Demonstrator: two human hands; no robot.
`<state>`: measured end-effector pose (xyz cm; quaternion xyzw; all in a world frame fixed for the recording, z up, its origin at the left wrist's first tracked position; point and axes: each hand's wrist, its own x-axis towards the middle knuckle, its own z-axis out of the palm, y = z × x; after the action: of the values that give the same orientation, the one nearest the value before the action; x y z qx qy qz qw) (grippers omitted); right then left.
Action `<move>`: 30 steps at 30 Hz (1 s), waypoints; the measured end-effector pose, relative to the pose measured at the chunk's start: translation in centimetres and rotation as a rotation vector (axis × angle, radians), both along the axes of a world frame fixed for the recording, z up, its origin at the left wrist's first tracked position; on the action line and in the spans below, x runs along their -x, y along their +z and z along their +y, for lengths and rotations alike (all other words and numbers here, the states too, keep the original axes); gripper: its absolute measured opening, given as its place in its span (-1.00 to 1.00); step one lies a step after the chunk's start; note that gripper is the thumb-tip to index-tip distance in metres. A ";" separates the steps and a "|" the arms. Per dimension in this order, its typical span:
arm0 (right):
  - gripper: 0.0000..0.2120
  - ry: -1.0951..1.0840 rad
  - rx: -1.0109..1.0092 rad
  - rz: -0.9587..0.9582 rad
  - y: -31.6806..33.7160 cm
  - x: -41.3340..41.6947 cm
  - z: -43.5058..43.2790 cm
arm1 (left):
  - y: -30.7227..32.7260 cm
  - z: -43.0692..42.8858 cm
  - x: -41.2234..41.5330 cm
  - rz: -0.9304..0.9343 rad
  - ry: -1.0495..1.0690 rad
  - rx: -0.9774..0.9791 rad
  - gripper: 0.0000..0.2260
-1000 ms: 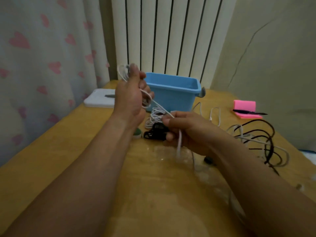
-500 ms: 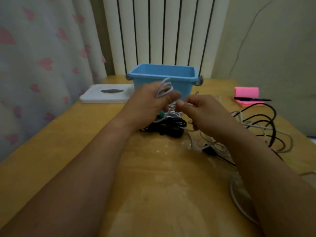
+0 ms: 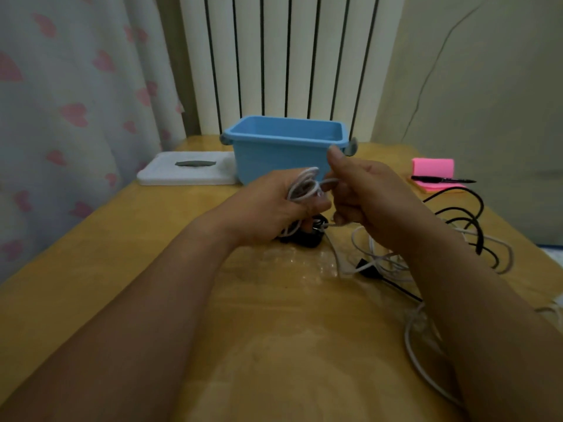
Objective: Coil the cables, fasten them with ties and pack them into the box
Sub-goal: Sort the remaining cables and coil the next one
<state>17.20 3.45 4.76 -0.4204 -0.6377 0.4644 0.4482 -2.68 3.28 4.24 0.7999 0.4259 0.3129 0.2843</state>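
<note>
Left hand (image 3: 268,208) grips the cable coil (image 3: 303,187), right hand (image 3: 365,196) pinches its strand.

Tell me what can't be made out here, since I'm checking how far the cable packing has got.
- Light blue plastic box: head view, its front wall hides the floor; contents unknown.
- Black bundle: left hand covers most; any tie unseen.
- Thin white cable coil: both hands grip it; right hand hides its free end.
- Loose white cable: right forearm cuts it off.
</note>
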 end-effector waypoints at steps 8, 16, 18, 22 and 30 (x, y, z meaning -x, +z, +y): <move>-0.82 0.087 -0.150 -0.151 -0.2 -0.2 -0.2 | 0.0 1.3 1.3 -0.893 0.076 0.219 -0.78; -0.93 -0.092 -0.333 -0.057 -1.3 2.4 -1.2 | -1.3 0.4 -2.4 -0.654 0.025 0.356 -0.47; -0.90 -0.100 -0.361 -0.098 -1.9 3.3 -1.2 | -1.0 0.0 -2.7 -0.733 0.067 0.357 -0.57; -0.82 -0.127 -0.258 -0.184 -2.0 3.6 -1.2 | -0.4 0.4 -1.9 -1.064 0.262 0.295 -0.62; -0.91 0.246 0.041 -0.438 -0.6 1.5 -1.2 | 1.3 2.1 3.6 -1.365 0.328 0.217 -0.59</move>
<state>15.74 2.26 4.12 -0.4391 -0.7565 0.4262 0.2309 -6.29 5.42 5.51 0.3182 0.2961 0.7389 0.5149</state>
